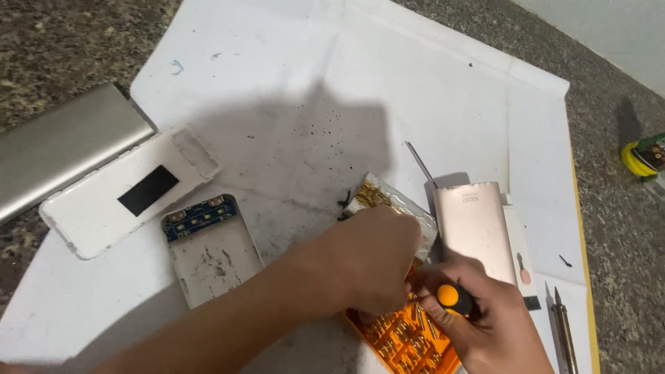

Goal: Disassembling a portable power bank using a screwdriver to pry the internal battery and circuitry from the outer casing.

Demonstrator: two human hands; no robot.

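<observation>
My right hand (pixel 495 315) grips a small screwdriver with an orange and black handle (pixel 451 298), held over an orange tray of screwdriver bits (pixel 402 343). My left hand (pixel 367 260) reaches across with fingers curled down onto the bit tray, next to the screwdriver's tip; whether it pinches a bit is hidden. Just above the hands lies a clear plastic bag with brass-coloured small parts (pixel 377 195). A pale pink power bank case (pixel 473 225) lies right of the hands.
On the white paper sheet (pixel 291 83) lie an opened white shell with a blue circuit board (pixel 208 249), a white cover with a black patch (pixel 125 197) and a silver metal case (pixel 62 149). A thin metal rod (pixel 420 164), a pen-like tool (pixel 564 332) and a yellow object (pixel 641 158) sit to the right.
</observation>
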